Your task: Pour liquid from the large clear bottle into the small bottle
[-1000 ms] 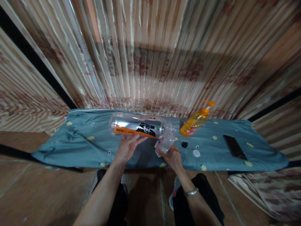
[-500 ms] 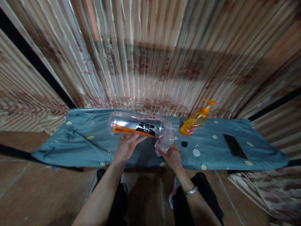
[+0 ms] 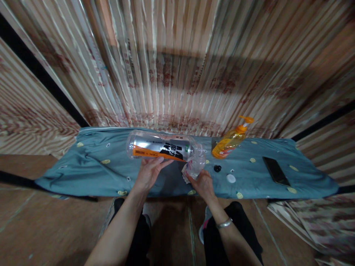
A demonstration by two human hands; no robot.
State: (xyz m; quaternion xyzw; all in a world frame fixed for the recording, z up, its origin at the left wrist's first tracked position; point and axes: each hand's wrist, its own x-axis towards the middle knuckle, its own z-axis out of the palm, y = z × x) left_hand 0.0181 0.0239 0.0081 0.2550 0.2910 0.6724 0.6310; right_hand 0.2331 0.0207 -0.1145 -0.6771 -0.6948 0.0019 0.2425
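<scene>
My left hand [image 3: 149, 171] holds a large clear plastic bottle [image 3: 158, 146] from below, tipped on its side. The bottle has a silver, orange and black label, and its neck points right. In my right hand [image 3: 203, 183], with the fingers wrapped round it, is a smaller clear plastic bottle [image 3: 196, 164], also tilted. The mouth of the large bottle meets or overlaps the top of the small one; whether they touch is hard to tell. Something whitish and crumpled, maybe a tissue or label [image 3: 185, 174], shows beside the small bottle.
An orange pump bottle [image 3: 229, 142] stands behind my right hand. A black cap [image 3: 217, 168], a white cap [image 3: 231, 178] and a dark phone [image 3: 276, 171] lie on the teal cloth [image 3: 91, 170]. Striped curtains [image 3: 177, 74] hang behind, and black poles [image 3: 50, 77] slant at both sides.
Both hands and bottles keep nearly the same pose. The view has shifted very slightly.
</scene>
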